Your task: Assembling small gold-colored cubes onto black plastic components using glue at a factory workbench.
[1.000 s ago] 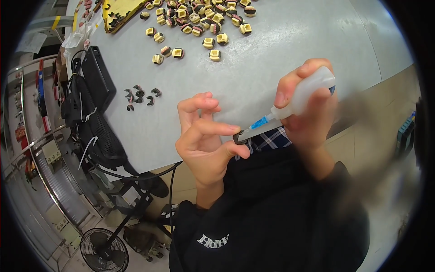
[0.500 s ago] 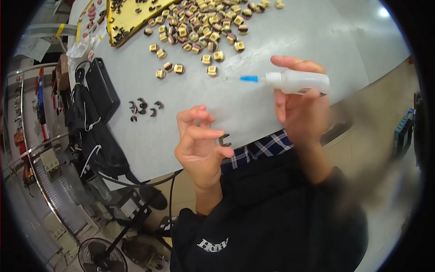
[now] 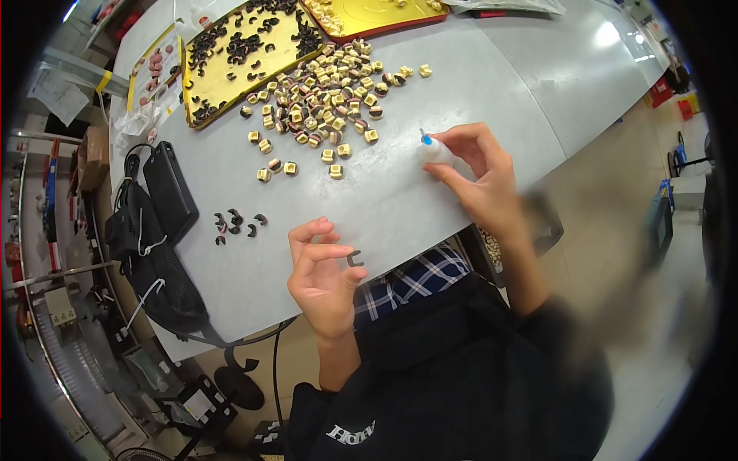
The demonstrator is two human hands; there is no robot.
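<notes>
My left hand [image 3: 319, 280] pinches a small dark C-shaped piece [image 3: 354, 259] between thumb and forefinger, its opening turned right. It is held over the table's near edge. In my right hand [image 3: 486, 178] is a small white squeeze bottle [image 3: 438, 152] with a blue needle tip [image 3: 427, 140]. The bottle is seen nearly end-on, gripped between thumb and fingers, and its tip is well apart from the C-shaped piece. Several loose dark C-shaped pieces [image 3: 235, 217] lie on the table left of my left hand. Farther off spreads a pile of cream-and-dark small blocks [image 3: 323, 104], each with a square hollow.
A yellow tray [image 3: 231, 73] with many dark C-shaped pieces stands at the far left, beside a red-rimmed gold tray [image 3: 377, 19] holding cream pieces. A black power adapter [image 3: 171, 188] and a black bag-like item [image 3: 161, 265] with cables line the grey table's [image 3: 430, 84] left edge.
The bottle has turned from lying sideways, tip leftward, to nearly end-on with its tip toward the far side. My left hand keeps its pinch. The view has shifted, showing more of the far trays.
</notes>
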